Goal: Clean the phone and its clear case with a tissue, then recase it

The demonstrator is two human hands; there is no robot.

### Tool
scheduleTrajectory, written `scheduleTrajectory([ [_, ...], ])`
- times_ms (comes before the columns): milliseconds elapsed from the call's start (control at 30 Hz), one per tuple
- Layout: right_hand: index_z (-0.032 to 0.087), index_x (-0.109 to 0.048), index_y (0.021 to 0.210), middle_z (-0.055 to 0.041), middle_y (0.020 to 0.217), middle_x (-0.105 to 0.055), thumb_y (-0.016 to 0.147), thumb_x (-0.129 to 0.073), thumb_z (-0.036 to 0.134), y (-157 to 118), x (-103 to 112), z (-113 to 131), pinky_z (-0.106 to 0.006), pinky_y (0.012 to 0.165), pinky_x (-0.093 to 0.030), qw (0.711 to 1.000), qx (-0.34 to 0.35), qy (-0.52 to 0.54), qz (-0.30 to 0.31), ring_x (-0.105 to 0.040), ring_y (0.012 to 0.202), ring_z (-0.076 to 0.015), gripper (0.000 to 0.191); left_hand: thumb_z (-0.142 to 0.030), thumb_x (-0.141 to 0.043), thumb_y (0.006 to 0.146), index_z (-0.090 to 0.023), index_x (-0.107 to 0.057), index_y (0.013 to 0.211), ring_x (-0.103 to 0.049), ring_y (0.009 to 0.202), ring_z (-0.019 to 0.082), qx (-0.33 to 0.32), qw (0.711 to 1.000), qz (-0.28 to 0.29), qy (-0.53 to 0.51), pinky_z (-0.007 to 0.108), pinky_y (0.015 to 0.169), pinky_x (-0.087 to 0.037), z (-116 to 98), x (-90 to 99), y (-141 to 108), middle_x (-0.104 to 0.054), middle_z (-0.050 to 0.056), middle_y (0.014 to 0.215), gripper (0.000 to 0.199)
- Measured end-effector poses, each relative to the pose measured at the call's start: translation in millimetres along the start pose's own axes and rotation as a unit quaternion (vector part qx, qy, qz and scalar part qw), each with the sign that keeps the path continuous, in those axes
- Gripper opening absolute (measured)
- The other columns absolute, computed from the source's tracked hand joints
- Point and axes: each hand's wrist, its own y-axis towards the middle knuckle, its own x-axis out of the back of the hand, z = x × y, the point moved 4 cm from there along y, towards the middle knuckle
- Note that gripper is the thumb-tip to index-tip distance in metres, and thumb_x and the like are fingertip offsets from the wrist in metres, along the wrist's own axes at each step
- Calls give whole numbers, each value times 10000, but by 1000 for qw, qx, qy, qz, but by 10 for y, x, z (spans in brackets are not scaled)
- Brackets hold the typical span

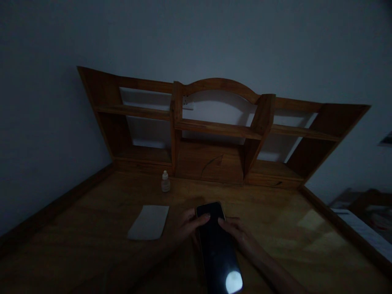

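A dark smartphone [216, 249] is held between my two hands above the wooden desk, its screen black with a bright round reflection near the lower end. My left hand [190, 223] grips its left edge, the thumb lying over the upper part of the screen. On the opposite edge, my right hand [236, 231] holds the phone with its thumb at the screen's right side. The fingers of both hands are mostly hidden behind the phone. A white sheet of paper [149, 222] lies flat on the desk to the left of my left hand.
A small bottle with a pale cap [165, 182] stands behind the paper. Along the back of the desk [101, 208] rises a wooden shelf unit [217, 130] against the wall. A power socket [188, 105] shows through its middle opening. The room is dim.
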Motion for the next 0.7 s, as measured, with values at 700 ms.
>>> scheduleTrajectory([
  [700, 202, -652, 1099, -89, 1109, -661, 800, -680, 473, -24, 90, 30, -414, 915, -455, 993, 14, 18, -113, -592, 1065, -296, 404, -553, -665, 748, -209, -551, 1259, -669, 778, 195, 88, 993, -59, -53, 241, 594, -502, 162, -64, -29, -678, 84, 1055, 627],
])
